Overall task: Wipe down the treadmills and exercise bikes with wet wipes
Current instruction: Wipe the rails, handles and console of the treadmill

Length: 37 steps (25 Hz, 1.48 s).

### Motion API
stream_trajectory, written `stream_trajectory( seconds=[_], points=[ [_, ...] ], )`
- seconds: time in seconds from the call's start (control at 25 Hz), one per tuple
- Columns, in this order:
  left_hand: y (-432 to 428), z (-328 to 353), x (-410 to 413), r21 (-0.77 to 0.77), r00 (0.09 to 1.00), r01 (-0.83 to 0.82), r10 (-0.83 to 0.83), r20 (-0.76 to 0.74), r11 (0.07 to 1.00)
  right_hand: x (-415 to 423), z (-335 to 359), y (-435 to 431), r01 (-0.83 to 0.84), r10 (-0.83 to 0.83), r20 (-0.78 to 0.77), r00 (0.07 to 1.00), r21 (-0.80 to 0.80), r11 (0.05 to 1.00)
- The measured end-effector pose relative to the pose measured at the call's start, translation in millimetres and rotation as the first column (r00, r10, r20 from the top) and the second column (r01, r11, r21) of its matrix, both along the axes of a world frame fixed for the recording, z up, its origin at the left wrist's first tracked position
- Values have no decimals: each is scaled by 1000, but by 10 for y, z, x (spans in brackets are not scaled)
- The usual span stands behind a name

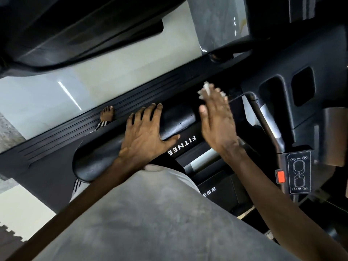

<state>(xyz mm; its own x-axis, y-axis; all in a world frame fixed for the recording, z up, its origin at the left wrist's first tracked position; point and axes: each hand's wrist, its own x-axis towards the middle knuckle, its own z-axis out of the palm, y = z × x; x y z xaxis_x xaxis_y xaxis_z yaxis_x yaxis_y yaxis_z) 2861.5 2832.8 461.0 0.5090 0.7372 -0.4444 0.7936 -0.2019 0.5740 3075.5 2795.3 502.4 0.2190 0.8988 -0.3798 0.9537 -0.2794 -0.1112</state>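
The left hand [145,136] is resting on the handrail [175,117], fingers spread and released. Farther along, toward the rail's console [282,72] end, the right hand [218,119] is pressing the wipe [204,89] under straight, unclenched fingers.

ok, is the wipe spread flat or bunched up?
Bunched. The wet wipe shows as a crumpled white wad poking out from under the right hand, not a flat sheet.

Pale glossy floor tiles [113,72]; dark interlocking mat [9,236] lower left; grey shirt [150,213] below.
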Motion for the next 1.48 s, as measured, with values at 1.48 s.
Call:
stream_trajectory(
  seconds=[1.48],
  points=[
    [179, -20, -42, -70, 992, 66, -58, 111, 995, 252, 4, 508, -53, 105, 167, 980, -289, 956]
  ],
)
